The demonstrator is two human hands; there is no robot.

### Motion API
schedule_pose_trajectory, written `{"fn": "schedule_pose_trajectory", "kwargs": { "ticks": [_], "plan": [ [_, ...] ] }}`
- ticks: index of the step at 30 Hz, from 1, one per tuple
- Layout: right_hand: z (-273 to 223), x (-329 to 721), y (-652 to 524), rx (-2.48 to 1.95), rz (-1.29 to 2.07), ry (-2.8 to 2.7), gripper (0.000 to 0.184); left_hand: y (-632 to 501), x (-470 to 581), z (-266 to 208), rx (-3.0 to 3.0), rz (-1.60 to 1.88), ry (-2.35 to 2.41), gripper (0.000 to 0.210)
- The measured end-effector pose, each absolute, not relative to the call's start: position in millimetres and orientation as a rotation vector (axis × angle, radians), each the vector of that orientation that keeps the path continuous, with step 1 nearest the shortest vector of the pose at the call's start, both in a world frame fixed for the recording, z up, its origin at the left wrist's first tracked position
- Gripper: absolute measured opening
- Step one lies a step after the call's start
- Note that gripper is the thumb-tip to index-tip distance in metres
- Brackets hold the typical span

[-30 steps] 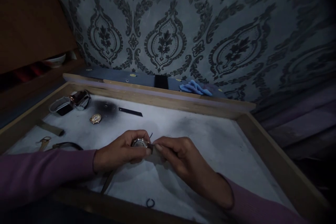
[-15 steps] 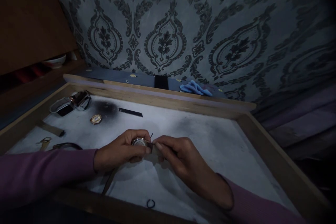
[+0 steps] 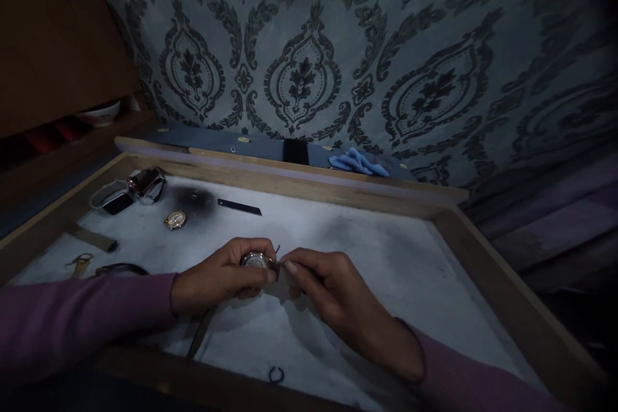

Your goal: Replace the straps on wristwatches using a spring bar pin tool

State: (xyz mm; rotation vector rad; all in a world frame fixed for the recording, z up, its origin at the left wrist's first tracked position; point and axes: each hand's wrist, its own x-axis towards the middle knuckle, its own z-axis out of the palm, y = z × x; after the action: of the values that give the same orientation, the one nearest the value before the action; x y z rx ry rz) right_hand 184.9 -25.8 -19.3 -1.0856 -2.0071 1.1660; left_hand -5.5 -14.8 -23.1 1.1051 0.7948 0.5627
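My left hand [image 3: 217, 277] is closed around a round, silver-coloured watch [image 3: 255, 260], its disc facing up between thumb and forefinger. A short dark strap piece [image 3: 273, 268] seems to sit at the watch's right edge. My right hand [image 3: 338, 302] pinches there with thumb and forefinger; what the fingertips hold is too small and dark to make out. A thin dark sliver [image 3: 277, 248] sticks up just beyond the fingers. Below my left wrist lies a narrow strap [image 3: 199, 335], partly hidden by the hand.
A wooden-rimmed tray [image 3: 284, 174] surrounds the white work surface. On it lie a loose watch head [image 3: 174, 220], a dark blade [image 3: 239, 207], several watches [image 3: 147, 183], a strap [image 3: 93, 237], a brass piece [image 3: 81, 263] and a dark open ring [image 3: 276, 374]. Behind is a blue cloth [image 3: 357, 161].
Both hands keep almost the same grip at the watch's edge. The whole view has shifted very slightly; nothing on the surface has visibly moved.
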Motion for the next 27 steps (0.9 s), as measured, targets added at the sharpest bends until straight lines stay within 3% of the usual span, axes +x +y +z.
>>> {"fn": "schedule_pose_trajectory", "kwargs": {
  "ticks": [27],
  "plan": [
    [-19.0, 185.4, -25.3, -1.014, 1.125, -2.049, 0.030, -13.3, -7.6, -28.5, 1.128, 0.540, 0.751, 0.013]
  ]
}}
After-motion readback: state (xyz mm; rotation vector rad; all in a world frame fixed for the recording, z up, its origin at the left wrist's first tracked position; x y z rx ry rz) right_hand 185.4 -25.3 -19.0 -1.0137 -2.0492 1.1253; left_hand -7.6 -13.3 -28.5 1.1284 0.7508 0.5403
